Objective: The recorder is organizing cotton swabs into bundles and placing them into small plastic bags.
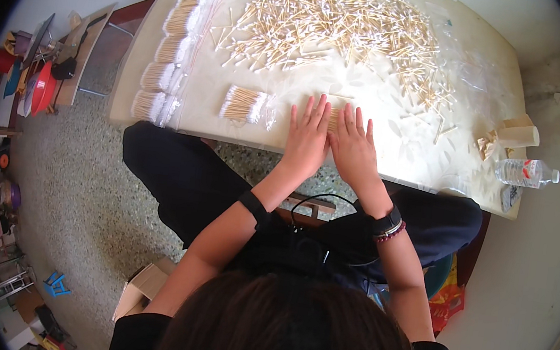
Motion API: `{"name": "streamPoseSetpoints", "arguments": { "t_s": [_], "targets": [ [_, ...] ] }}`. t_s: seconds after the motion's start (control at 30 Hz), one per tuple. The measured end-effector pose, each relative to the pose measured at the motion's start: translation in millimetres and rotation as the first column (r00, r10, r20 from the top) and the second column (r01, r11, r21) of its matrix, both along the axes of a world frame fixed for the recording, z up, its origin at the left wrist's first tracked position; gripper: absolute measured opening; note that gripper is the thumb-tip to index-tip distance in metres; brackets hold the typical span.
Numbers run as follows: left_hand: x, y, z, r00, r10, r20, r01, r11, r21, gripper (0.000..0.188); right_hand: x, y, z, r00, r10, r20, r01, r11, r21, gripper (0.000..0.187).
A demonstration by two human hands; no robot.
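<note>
Both hands lie side by side near the front edge of the table [428, 162], fingers stretched out and pointing away from me. Between my left hand [307, 138] and my right hand [356, 153] a few cotton swabs [333, 118] show; the palms and fingers hide the rest. One loose swab [340, 97] lies just beyond the fingertips. To the left of my left hand sits a flat bundle of cotton swabs [242, 104] with clear plastic at its right end. A large heap of loose swabs [340, 25] spreads across the far part of the table.
Several bundles of swabs in clear plastic [172, 48] line the table's left side. At the right edge are a clear plastic bottle [525, 173] and a tan paper roll [517, 132]. An open cardboard box [144, 284] and a small blue stool [57, 285] stand on the floor.
</note>
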State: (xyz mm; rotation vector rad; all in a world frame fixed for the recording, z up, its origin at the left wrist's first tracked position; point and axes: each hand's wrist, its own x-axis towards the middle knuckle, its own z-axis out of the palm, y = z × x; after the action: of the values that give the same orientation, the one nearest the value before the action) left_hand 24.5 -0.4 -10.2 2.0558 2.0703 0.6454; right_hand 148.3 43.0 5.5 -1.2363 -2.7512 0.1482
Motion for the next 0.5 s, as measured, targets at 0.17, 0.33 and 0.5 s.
{"name": "streamPoseSetpoints", "arguments": {
  "t_s": [0.17,0.33,0.5],
  "targets": [
    [0,-3,7,1.000,-0.003,-0.009,0.003,1.000,-0.004,0.059,0,-5,2,0.999,-0.005,0.036,0.005,1.000,0.001,0.049],
    [2,-5,6,1.000,0.015,-0.019,-0.016,1.000,-0.019,0.057,0,-9,-3,0.998,-0.028,0.063,0.027,0.999,0.018,0.050],
    [-1,-4,-3,0.998,-0.031,0.058,0.030,0.999,0.015,0.060,1,-9,-5,1.000,-0.013,0.001,0.013,1.000,-0.013,0.050]
  ]
}}
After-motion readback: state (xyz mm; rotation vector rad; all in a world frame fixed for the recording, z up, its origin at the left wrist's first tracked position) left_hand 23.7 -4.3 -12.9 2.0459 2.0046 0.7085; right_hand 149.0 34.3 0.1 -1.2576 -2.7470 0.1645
